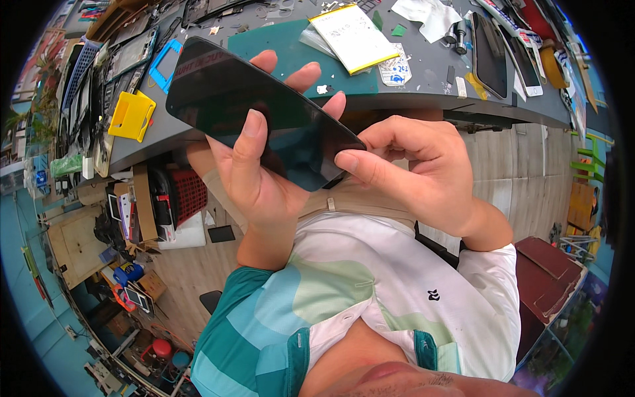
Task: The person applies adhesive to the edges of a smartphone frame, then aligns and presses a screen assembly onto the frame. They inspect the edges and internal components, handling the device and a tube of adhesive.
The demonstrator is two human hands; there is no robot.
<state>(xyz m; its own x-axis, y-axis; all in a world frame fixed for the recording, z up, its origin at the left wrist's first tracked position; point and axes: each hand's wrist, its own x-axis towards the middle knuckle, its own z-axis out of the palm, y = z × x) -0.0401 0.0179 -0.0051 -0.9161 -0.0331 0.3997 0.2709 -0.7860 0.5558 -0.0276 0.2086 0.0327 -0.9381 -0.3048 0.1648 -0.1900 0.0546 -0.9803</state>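
As the left grip (254,175) clasps the dark phone (284,122) by the worktop's (430,69) near edge, the right grip (423,165) pinches its corner!

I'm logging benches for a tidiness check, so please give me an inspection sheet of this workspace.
Surface: grey bench, teal mat, green scraps.
Job's things: black phone, held up, glossy face toward the camera.
Clutter: yellow-edged white panel, yellow holder, dark handset.
Hands: left hand cradles the phone, thumb on its face; right hand grips its lower right corner.
Cables: cannot tell; thin lines at lower left are too small.
Surroundings: red basket, wood-look floor.
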